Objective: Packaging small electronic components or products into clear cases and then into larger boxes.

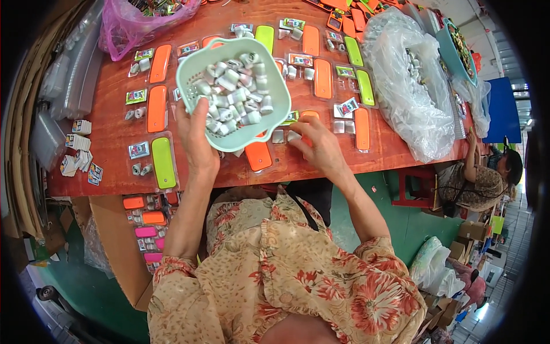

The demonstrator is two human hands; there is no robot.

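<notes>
My left hand point(197, 137) grips the near left side of a mint-green plastic basket point(281, 106), its thumb over the rim. Small white-and-grey rolls point(232, 94) are heaped inside the basket, which is held tilted above the table. My right hand point(321, 146) is low over a see-through blister tray, its fingers curled around a small white roll point(293, 136). Beside that roll lies another small grey-white roll point(278, 136). An orange oblong case point(258, 156) sits partly under the basket's near edge. The basket hides some of the trays behind it.
Rows of blister trays with orange cases point(157, 109) and green cases point(164, 163) cover the red table point(229, 186). A plastic bag point(401, 97) stands right, a pink bag point(114, 28) far left. Card stacks point(77, 141) lie left. Another person point(487, 180) sits at right.
</notes>
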